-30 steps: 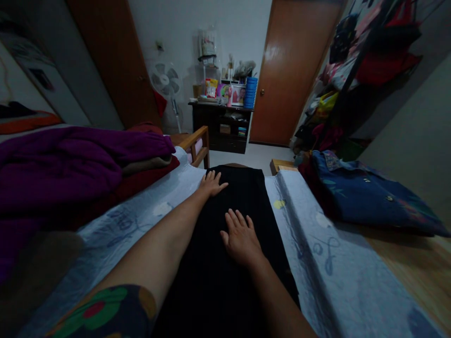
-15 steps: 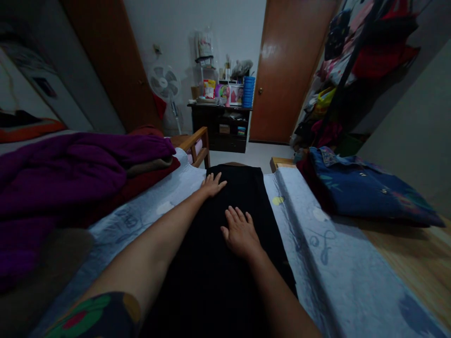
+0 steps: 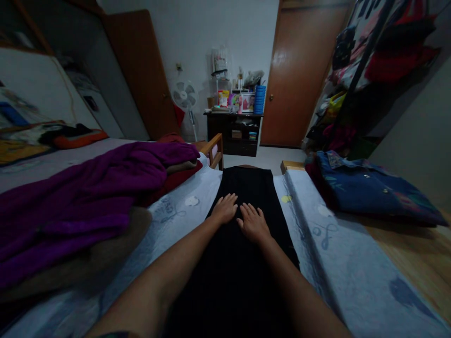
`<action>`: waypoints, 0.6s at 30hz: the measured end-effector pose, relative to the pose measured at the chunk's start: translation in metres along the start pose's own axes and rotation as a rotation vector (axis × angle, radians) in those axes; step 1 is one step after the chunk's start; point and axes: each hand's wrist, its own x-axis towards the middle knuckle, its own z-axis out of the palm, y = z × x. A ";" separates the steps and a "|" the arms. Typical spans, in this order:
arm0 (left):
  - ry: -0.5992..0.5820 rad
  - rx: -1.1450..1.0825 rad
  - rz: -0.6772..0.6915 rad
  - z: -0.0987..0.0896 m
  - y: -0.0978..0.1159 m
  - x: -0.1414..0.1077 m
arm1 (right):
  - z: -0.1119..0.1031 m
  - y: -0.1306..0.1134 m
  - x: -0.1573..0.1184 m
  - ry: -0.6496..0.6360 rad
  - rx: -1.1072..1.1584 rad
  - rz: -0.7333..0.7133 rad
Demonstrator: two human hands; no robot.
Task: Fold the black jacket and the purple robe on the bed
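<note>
A black garment lies spread lengthwise in front of me on a pale printed sheet; whether it is trousers or something else I cannot tell. My left hand rests flat on its left part, fingers extended. Close beside it, my right hand lies palm down on the cloth with the fingers slightly spread. Neither hand grips anything. The near end of the garment is lost in dark shadow between my forearms.
Purple clothing is heaped on the left. A folded blue floral shirt lies at the right, by a bare wooden surface. The grey-white sheet runs beneath. Beyond stand a wooden rail, a fan and a dark cabinet.
My left hand has come back from the garment's far left edge, nearer to my right hand. The view has turned a little to the left.
</note>
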 end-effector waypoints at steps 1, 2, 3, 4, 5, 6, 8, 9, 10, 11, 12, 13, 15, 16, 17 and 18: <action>0.009 0.010 -0.004 0.000 0.001 0.000 | -0.001 -0.001 -0.006 -0.002 -0.009 -0.012; 0.013 0.019 -0.009 -0.001 0.002 -0.001 | -0.002 -0.001 -0.013 0.000 -0.017 -0.024; 0.013 0.024 -0.016 -0.003 0.003 -0.001 | -0.003 -0.002 -0.021 0.007 -0.024 -0.034; 0.011 0.027 -0.024 -0.005 0.005 -0.002 | -0.003 -0.002 -0.031 0.014 -0.030 -0.041; 0.005 0.029 -0.034 -0.007 0.006 -0.002 | -0.003 -0.003 -0.041 0.021 -0.036 -0.045; -0.003 0.027 -0.045 -0.010 0.008 -0.003 | -0.003 -0.003 -0.052 0.024 -0.041 -0.047; -0.025 0.018 -0.059 -0.016 0.011 -0.005 | -0.002 -0.003 -0.074 0.018 -0.047 -0.052; -0.046 0.012 -0.060 -0.019 0.013 -0.007 | -0.002 -0.002 -0.084 0.012 -0.049 -0.052; -0.077 0.003 -0.056 -0.023 0.015 -0.010 | -0.003 -0.001 -0.095 0.005 -0.047 -0.050; -0.115 -0.007 -0.045 -0.027 0.018 -0.014 | -0.003 0.001 -0.104 -0.003 -0.043 -0.045; -0.156 -0.019 -0.029 -0.032 0.020 -0.020 | -0.005 0.003 -0.112 -0.014 -0.032 -0.039; -0.195 -0.029 -0.011 -0.036 0.024 -0.029 | -0.007 0.005 -0.120 -0.030 -0.014 -0.033; -0.264 -0.054 0.044 -0.046 0.032 -0.054 | -0.013 0.009 -0.132 -0.069 0.054 -0.025; -0.290 -0.068 0.074 -0.051 0.036 -0.070 | -0.016 0.011 -0.136 -0.077 0.101 -0.020; -0.323 -0.092 0.121 -0.055 0.041 -0.087 | -0.019 0.011 -0.139 -0.068 0.151 -0.017; -0.347 -0.118 0.161 -0.058 0.046 -0.105 | -0.022 0.009 -0.141 -0.039 0.198 -0.014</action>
